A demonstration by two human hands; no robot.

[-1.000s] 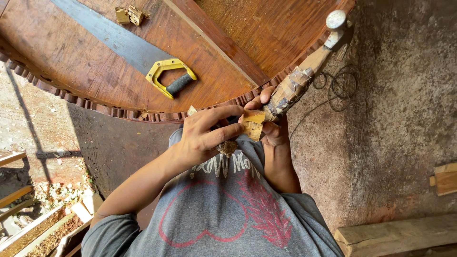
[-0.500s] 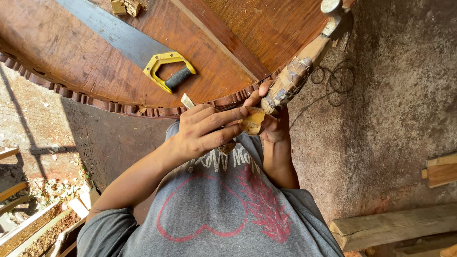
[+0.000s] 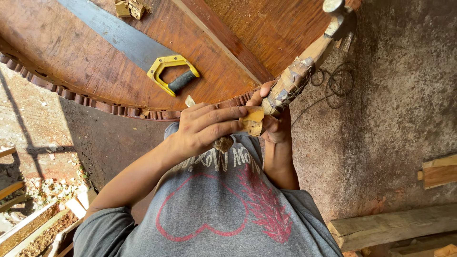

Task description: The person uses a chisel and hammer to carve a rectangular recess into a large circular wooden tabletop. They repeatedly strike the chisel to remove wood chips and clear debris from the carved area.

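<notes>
Lying on round wood tabletop (image 3: 95, 71): handsaw (image 3: 143, 52); rough concrete floor (image 3: 404, 104).

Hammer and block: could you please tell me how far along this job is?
Done: the saw lies set down on the tabletop, by offcuts. In hand: the left hand holds a block at the rim; the right hand grips the hammer. Left: seemingly fixing the block.
</notes>
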